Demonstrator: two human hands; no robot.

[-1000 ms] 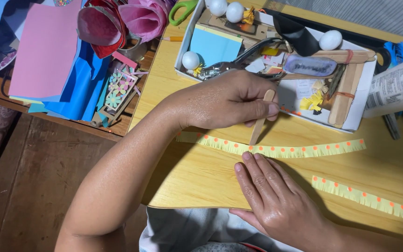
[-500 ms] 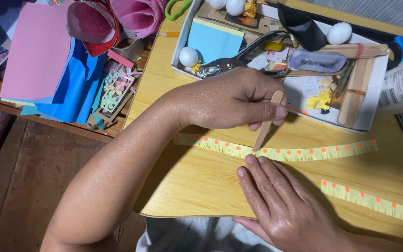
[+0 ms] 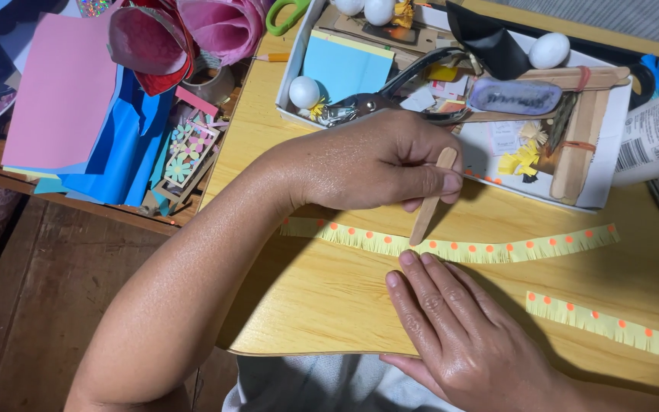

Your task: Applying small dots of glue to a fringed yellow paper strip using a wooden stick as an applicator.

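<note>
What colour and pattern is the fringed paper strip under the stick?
Pale yellow strip with orange dots, head view.

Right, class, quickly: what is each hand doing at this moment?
Left hand: closed, its grip on a wooden stick whose tip touches the fringed yellow paper strip.
Right hand: open and flat, fingertips pressing that strip's edge.

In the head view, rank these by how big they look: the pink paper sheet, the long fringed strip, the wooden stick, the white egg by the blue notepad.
1. pink paper sheet
2. long fringed strip
3. wooden stick
4. white egg
</note>
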